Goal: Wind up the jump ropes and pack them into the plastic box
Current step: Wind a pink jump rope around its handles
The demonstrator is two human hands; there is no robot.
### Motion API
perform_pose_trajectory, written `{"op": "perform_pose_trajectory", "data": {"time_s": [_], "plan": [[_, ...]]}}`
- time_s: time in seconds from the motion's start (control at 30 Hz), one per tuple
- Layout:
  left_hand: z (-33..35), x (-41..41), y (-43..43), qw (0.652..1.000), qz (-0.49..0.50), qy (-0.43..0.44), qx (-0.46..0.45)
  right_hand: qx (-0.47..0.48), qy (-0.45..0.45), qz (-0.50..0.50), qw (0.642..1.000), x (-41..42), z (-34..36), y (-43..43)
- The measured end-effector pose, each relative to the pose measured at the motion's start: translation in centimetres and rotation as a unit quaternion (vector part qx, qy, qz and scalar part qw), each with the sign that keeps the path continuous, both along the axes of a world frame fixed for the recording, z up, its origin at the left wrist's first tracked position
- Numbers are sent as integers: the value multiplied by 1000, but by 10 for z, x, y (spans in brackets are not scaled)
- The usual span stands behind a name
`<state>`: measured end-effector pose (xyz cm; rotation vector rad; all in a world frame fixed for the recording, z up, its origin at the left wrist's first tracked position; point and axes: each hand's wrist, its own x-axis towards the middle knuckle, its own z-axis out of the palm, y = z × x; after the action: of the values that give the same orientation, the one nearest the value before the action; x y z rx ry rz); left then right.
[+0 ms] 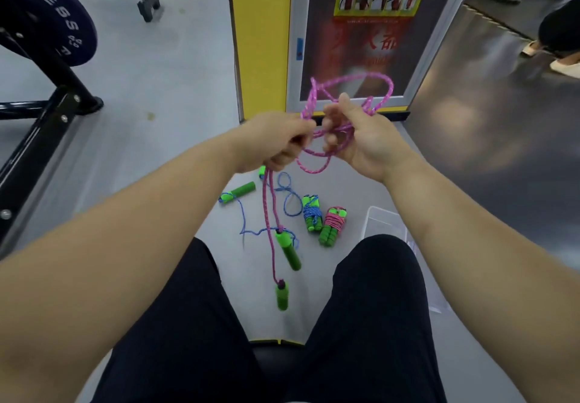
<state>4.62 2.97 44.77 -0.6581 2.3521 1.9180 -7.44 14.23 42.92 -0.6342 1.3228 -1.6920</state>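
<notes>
A pink jump rope (351, 88) loops in the air between my hands. My left hand (276, 140) grips its strands, and its two green handles (287, 252) dangle below on the rope ends. My right hand (354, 132) holds the tangled loops with curled fingers. On the floor lie a loose blue rope (287, 195) with green handles, a wound blue rope bundle (312, 212) and a wound pink rope bundle (334, 225). A clear plastic box (381, 219) stands on the floor at the right, partly hidden by my right knee and forearm.
A weight plate (47, 16) on a black rack stands at the left. A yellow pillar (260, 35) and a fire-equipment cabinet (370, 35) stand ahead. Another person's feet (552, 57) are at the far right. I sit with my dark-trousered legs apart.
</notes>
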Motion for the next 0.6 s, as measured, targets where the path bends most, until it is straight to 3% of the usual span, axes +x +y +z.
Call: {"op": "perform_pose_trajectory", "data": {"time_s": [0.07, 0.13, 0.2, 0.3, 0.43, 0.53, 0.6], "plan": [[-12, -2, 11, 997, -27, -46, -61, 22, -27, 55, 998, 4, -1, -1], [-22, -4, 20, 988, -54, -72, -129, 70, 38, 81, 994, 13, -7, -3], [-26, -5, 25, 984, -62, -63, -153, 85, 81, 16, 993, 17, -11, -6], [-38, -1, 24, 996, -15, -14, -86, 32, -25, -102, 994, 10, -5, -12], [-94, 30, 12, 962, -46, -135, -232, -10, -144, -233, 962, -23, 4, -5], [-138, 56, -1, 964, 5, -193, -185, 39, -140, -307, 941, -52, -19, 10], [-143, 56, -6, 979, 103, -161, -67, 98, -125, -313, 936, -56, -40, 23]]}}
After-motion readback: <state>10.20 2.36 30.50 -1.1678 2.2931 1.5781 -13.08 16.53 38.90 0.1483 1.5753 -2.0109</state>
